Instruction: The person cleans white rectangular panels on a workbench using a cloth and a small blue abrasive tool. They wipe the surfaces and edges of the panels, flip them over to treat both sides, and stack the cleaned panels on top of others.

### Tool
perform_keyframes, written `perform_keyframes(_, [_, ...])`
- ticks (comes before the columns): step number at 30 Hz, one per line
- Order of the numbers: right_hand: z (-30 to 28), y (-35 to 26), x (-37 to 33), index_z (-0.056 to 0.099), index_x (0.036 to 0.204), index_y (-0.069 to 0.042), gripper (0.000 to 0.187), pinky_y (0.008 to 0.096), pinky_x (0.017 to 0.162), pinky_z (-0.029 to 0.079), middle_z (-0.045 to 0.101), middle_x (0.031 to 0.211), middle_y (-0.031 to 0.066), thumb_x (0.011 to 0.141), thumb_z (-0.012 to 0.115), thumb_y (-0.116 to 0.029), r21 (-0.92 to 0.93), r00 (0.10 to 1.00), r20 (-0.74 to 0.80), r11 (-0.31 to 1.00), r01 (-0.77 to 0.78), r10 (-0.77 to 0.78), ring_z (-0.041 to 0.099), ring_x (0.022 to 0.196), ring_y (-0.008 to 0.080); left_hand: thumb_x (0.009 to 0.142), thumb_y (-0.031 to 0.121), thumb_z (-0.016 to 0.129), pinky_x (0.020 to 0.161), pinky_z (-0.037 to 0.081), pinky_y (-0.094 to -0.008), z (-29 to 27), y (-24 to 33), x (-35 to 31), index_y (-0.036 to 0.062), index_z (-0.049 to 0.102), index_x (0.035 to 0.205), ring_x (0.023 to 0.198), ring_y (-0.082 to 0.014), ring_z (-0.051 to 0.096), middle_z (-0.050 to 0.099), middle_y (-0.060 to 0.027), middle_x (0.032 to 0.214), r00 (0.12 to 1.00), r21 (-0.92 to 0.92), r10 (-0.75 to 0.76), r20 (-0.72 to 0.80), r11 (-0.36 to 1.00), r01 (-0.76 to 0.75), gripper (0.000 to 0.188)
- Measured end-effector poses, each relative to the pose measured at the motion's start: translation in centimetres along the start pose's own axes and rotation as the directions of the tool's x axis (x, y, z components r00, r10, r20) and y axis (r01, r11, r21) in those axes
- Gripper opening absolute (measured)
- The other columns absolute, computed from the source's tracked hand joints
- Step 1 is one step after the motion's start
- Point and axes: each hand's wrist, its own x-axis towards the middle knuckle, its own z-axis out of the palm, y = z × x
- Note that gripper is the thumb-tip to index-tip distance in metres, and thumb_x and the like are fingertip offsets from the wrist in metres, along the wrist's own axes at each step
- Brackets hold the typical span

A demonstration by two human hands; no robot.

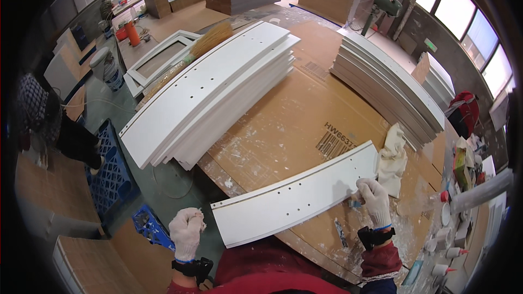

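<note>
A long white board (294, 195) with small dark holes lies at a slant across the cardboard-covered table in front of me. My right hand (374, 201), in a white knit glove, is closed at the board's right end, fingertips over its near edge. A small bluish-grey bit shows beneath those fingers, too unclear to name. My left hand (187, 232), gloved alike, is curled closed just off the board's left end, apart from it. Whatever its fingers hold, if anything, cannot be made out. A crumpled cream cloth (392, 160) lies against the board's right end.
A tall stack of white boards (212, 81) stands at the far left of the table, with a straw brush (212, 40) behind it. Another stack (387, 79) stands far right. A narrow tool (341, 232) lies near my right wrist. Glue bottles (456, 252) line the right side. A person (60, 125) stands left.
</note>
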Motion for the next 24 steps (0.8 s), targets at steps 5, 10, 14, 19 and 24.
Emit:
perform_keyframes(5, [-2.5,2.2,-2.7,0.064,0.104,0.001,0.021,0.0233,0.057,0.042,0.059,0.071,0.0006,0.095,0.055,-0.016,0.025,0.999,-0.029,0.999,0.033,-0.032,0.052,0.062,0.0071,0.083,0.020,0.067,0.062,0.049,-0.0340,1.7,-1.0,0.5,0.0006,0.067,0.086,0.062,-0.0189,0.062,0.066,-0.0061,0.069,0.984,0.418,0.171,0.042,0.892,-0.173,0.019])
perform_keyframes(10, [-1.0,-1.6,-0.8,0.057,0.121,0.002,0.043,0.0343,0.089,0.047,0.063,0.109,0.0208,0.089,0.063,-0.026,-0.305,0.909,0.078,0.858,0.413,-0.410,0.061,0.104,0.0296,0.080,0.019,0.074,0.105,0.037,-0.0400,1.9,0.8,-0.2,-0.0022,0.048,0.130,0.123,-0.0342,0.049,0.050,-0.0218,0.133,0.775,0.550,0.632,-0.002,0.648,-0.527,0.060])
perform_keyframes(14, [6.3,-10.0,4.1,0.044,0.134,0.004,0.077,0.0417,0.103,0.041,0.049,0.133,0.0262,0.084,0.063,-0.051,-0.390,0.399,0.480,0.218,0.895,-0.781,0.047,0.126,0.0388,0.078,0.029,0.076,0.113,0.025,-0.0469,0.0,7.3,1.9,-0.0008,0.041,0.139,0.137,-0.0395,0.032,0.036,-0.0229,0.147,0.527,0.745,0.832,0.173,0.240,-0.622,0.076])
perform_keyframes(19, [19.7,-20.4,10.5,0.044,0.132,0.006,0.086,0.0457,0.105,0.037,0.047,0.135,0.0257,0.084,0.050,-0.066,-0.100,-0.111,0.579,-0.206,0.973,-0.808,0.044,0.128,0.0392,0.079,0.045,0.071,0.114,0.018,-0.0517,-1.3,12.3,6.9,0.0014,0.045,0.137,0.138,-0.0418,0.031,0.037,-0.0221,0.147,0.624,0.886,0.736,0.263,0.071,-0.458,0.077])
perform_keyframes(24, [28.2,-23.9,14.2,0.043,0.134,0.002,0.082,0.0496,0.108,0.033,0.045,0.138,0.0221,0.088,0.044,-0.065,0.007,-0.190,0.684,-0.253,0.967,-0.704,0.041,0.131,0.0371,0.076,0.042,0.072,0.112,0.022,-0.0526,-1.8,12.6,10.1,0.0021,0.051,0.133,0.134,-0.0424,0.036,0.046,-0.0208,0.141,0.761,0.869,0.599,0.250,0.208,-0.448,0.072])
